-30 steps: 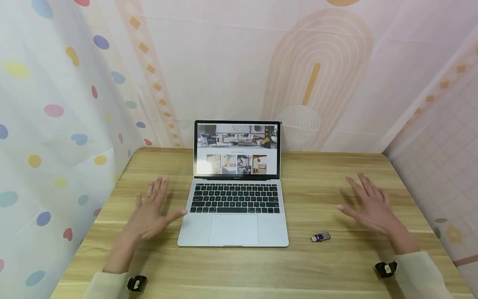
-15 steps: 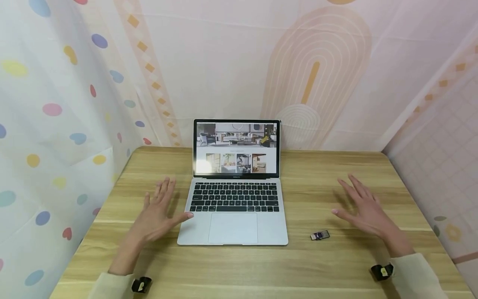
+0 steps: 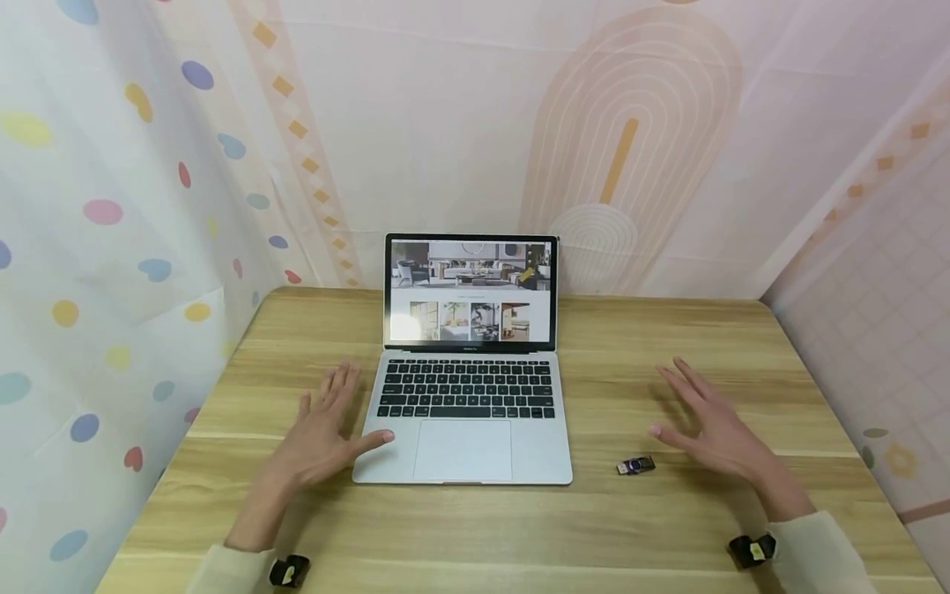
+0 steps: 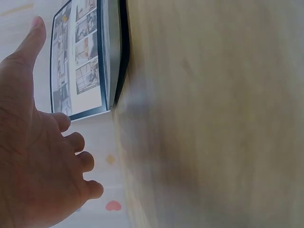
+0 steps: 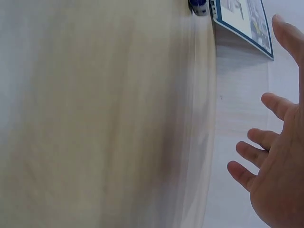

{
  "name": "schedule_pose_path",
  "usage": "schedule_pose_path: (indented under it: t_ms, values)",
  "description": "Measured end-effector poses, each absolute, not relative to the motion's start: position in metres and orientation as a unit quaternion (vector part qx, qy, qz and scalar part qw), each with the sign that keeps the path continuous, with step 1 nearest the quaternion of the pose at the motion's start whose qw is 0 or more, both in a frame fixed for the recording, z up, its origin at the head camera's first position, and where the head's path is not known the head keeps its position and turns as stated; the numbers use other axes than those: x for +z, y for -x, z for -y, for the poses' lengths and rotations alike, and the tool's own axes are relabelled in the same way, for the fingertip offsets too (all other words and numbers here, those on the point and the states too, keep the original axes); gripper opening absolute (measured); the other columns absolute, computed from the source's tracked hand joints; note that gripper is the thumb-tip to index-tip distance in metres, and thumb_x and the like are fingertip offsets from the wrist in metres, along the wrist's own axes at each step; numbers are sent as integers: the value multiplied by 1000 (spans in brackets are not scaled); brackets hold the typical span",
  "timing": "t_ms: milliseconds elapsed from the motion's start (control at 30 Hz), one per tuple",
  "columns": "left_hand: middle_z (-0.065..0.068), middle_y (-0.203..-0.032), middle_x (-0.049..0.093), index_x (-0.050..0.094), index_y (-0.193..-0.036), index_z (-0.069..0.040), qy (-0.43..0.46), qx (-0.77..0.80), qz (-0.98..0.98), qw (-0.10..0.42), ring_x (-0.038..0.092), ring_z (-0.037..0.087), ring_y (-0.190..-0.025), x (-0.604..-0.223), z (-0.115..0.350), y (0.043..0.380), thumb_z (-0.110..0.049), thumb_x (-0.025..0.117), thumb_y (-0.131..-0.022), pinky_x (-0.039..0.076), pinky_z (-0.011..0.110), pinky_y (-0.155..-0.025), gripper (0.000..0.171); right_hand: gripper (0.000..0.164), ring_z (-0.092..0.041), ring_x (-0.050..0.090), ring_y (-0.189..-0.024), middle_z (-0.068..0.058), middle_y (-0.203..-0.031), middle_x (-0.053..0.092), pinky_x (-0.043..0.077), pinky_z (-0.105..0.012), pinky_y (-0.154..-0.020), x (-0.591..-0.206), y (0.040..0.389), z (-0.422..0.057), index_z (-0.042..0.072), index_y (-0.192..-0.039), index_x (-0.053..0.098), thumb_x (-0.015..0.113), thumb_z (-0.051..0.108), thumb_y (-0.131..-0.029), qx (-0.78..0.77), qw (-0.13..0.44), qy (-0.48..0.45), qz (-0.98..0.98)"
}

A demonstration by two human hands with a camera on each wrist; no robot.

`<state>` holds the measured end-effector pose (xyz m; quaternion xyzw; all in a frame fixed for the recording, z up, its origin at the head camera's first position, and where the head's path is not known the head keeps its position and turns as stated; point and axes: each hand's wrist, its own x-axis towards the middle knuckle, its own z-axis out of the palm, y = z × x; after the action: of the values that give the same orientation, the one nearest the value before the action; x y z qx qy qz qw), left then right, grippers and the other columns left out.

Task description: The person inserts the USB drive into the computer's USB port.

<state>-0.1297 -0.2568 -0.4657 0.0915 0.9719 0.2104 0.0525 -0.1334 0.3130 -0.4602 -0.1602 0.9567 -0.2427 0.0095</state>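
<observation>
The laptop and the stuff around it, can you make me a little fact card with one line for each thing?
laptop: open, on the wooden table
screen: lit, showing a furnished room and four smaller pictures
left hand: by the laptop's left side, holding nothing
right hand: out to the laptop's right, holding nothing
USB stick: on the table, between laptop and right hand
backdrop: pale cloth with colourful shapes

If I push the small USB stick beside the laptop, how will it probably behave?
The USB stick looks straight-edged and stiff, so bending seems unlikely. Being small, it is probably light. Lying flat on the table, it would likely slide rather than roll.
</observation>
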Motion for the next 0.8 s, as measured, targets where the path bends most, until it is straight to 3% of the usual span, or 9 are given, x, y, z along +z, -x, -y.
schedule_pose_path:
  t_ms: [133,400,800]
  values:
    - [17,-173,-1,-1,-166,-12,-94,215,-970,59,0,45,-160,-468,253,129,-74,62,-87,1,76,-122,118,90,-61,22,-148,-21,-171,16,23,-88,-105,-463,130,-309,18,-164,26,73,45,-93,-247,13,168,-954]
    - [17,-174,3,5,-167,-13,-103,226,-966,67,2,44,-160,-471,245,128,-75,64,-85,4,76,-122,119,93,-59,22,-148,-22,-169,20,23,-88,-104,-471,126,-302,18,-164,27,76,46,-90,-257,21,178,-950]
    - [19,-173,4,8,-165,-4,-116,239,-958,107,2,46,-159,-472,239,126,-75,72,-77,4,72,-125,130,88,-48,36,-145,-16,-161,39,37,-79,-105,-477,121,-291,18,-156,44,82,52,-84,-276,18,211,-938]
